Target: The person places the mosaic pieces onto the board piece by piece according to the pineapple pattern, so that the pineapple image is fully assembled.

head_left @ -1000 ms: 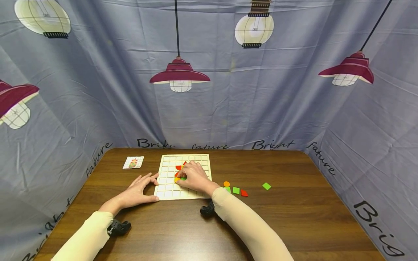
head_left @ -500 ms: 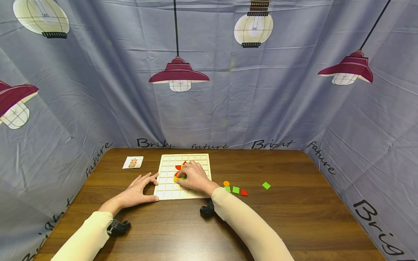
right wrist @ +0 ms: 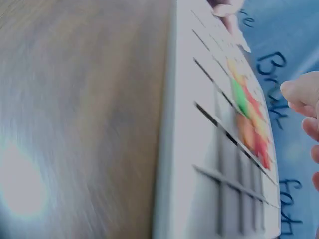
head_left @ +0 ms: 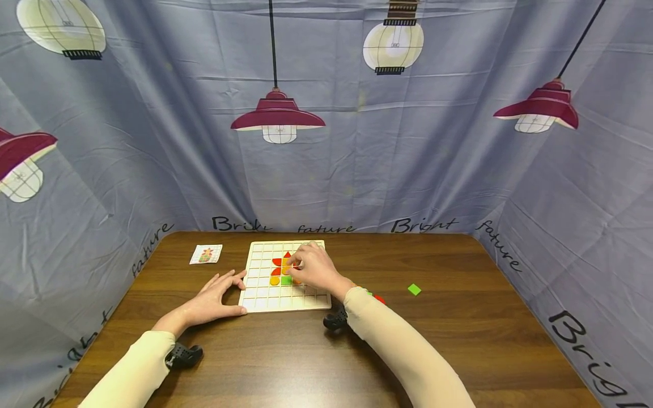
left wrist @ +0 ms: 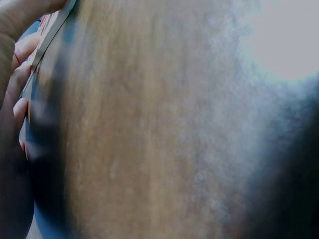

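Got a blue-grey curtain point(head_left: 326, 187) at the back, then a brown wood worktop point(head_left: 265, 362) with a pale gridded board point(head_left: 257, 292) flat on it. Seeing the left hand point(head_left: 209, 303) at the board's left edge, thumb and fingers spread apart, seemingly steadying it. Also seeing the right hand point(head_left: 318, 269) just above the part-built pattern, thumb and fingertips a little apart, nothing visible between. Looks like the tile-placing step tbh, apparently copying the little picture card point(head_left: 206, 254) past the board's left side. Probably needs a clean lift away without nudging the orange disc point(head_left: 274, 281) or green square point(head_left: 286, 280), then a careful pinch on a loose piece, maybe the red tile point(head_left: 380, 298) half behind the right sleeve point(head_left: 403, 345)
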A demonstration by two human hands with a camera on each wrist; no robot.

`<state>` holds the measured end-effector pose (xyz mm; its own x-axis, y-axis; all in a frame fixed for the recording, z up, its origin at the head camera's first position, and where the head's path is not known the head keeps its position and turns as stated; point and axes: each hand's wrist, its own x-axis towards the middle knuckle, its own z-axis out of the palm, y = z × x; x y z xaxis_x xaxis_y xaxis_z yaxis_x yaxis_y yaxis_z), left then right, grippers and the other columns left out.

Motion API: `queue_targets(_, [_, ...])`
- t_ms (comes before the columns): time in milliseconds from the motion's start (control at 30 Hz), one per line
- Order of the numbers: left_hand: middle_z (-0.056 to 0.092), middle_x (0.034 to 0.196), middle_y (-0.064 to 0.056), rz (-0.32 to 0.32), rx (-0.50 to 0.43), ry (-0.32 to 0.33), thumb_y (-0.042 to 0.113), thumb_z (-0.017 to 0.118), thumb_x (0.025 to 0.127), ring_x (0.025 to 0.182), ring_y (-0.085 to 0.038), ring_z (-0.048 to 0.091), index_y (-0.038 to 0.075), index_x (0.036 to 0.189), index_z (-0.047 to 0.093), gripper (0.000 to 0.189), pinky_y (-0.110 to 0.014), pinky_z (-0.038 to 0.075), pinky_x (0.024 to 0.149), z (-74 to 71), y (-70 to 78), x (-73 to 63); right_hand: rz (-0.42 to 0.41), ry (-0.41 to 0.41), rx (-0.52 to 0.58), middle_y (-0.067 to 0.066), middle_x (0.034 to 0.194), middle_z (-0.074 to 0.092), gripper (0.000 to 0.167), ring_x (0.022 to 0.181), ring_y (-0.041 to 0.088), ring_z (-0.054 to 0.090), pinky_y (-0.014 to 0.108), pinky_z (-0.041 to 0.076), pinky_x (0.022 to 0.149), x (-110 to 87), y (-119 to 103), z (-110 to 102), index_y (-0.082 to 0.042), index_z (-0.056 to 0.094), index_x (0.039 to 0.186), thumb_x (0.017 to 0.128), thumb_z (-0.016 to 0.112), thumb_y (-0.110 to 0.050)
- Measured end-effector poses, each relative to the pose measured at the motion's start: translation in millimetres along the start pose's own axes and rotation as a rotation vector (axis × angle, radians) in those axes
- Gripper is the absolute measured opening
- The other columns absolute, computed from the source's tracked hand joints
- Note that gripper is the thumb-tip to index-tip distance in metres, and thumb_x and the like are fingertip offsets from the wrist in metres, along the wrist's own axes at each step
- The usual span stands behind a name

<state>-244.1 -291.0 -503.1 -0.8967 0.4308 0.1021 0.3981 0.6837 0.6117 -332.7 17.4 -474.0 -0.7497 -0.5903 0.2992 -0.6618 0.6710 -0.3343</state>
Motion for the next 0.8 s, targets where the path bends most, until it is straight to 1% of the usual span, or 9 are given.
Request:
queue_targets(100, [0.041, 0.160, -0.015, 0.005, 0.010, 0.001, 0.048, 0.083, 0.083, 0.150, -0.046, 0.025, 0.018, 0.112, 0.056, 0.049, -0.067, 0.004, 0.120, 0.3, -0.6, 0.3, 0.017, 0.022, 0.033, -0.010, 0.098, 0.065, 0.018, 0.096, 0.014, 0.048, 0.034, 0.041, 0.088, -5.4, 10, -16, -0.022, 0.081, 0.103, 0.090, 0.077, -0.034])
queue_targets(233, [0.041, 0.160, -0.015, 0.006, 0.017, 0.000, 0.048, 0.082, 0.084, 0.149, -0.046, 0.025, 0.019, 0.112, 0.056, 0.049, -0.067, 0.005, 0.119, 1.1, -0.7, -0.2, 0.028, 0.043, 0.058, -0.009, 0.094, 0.062, 0.021, 0.091, 0.014, 0.045, 0.034, 0.039, 0.084, -16.2, 23, -33, -0.020, 0.080, 0.106, 0.091, 0.078, -0.034])
queue_targets(333, [0.041, 0.160, -0.015, 0.005, 0.014, -0.001, 0.048, 0.082, 0.084, 0.150, -0.046, 0.025, 0.019, 0.112, 0.056, 0.049, -0.067, 0.005, 0.119, 1.2, 0.2, -0.9, 0.017, 0.059, 0.056, -0.006, 0.092, 0.063, 0.022, 0.088, 0.015, 0.044, 0.036, 0.038, 0.082, -25.2, 31, -43, -0.019, 0.079, 0.108, 0.091, 0.078, -0.034])
queue_targets(467, [0.040, 0.160, -0.015, 0.008, 0.016, 0.001, 0.048, 0.082, 0.084, 0.150, -0.046, 0.025, 0.019, 0.113, 0.056, 0.049, -0.067, 0.004, 0.119, 1.2, 0.9, -1.7, 0.018, 0.069, 0.070, -0.002, 0.092, 0.064, 0.023, 0.086, 0.015, 0.043, 0.036, 0.038, 0.081, -36.1, 40, -52, -0.016, 0.079, 0.108, 0.092, 0.078, -0.033])
queue_targets(667, [0.039, 0.161, -0.015, 0.005, 0.019, -0.004, 0.048, 0.082, 0.084, 0.150, -0.046, 0.024, 0.020, 0.115, 0.057, 0.049, -0.067, 0.004, 0.119, 1.4, 1.0, -1.5, 0.044, 0.076, 0.064, -0.011, 0.090, 0.060, 0.021, 0.089, 0.012, 0.046, 0.036, 0.039, 0.084, -50.1, 55, -61, -0.018, 0.079, 0.106, 0.090, 0.080, -0.031])
queue_targets(800, [0.039, 0.161, -0.015, 0.002, 0.016, -0.005, 0.048, 0.082, 0.084, 0.150, -0.046, 0.024, 0.019, 0.115, 0.057, 0.049, -0.067, 0.004, 0.119, 1.3, 1.4, -1.6, 0.047, 0.051, 0.053, -0.012, 0.093, 0.060, 0.021, 0.091, 0.014, 0.047, 0.036, 0.040, 0.084, -62.2, 68, -64, -0.018, 0.080, 0.107, 0.089, 0.081, -0.029])
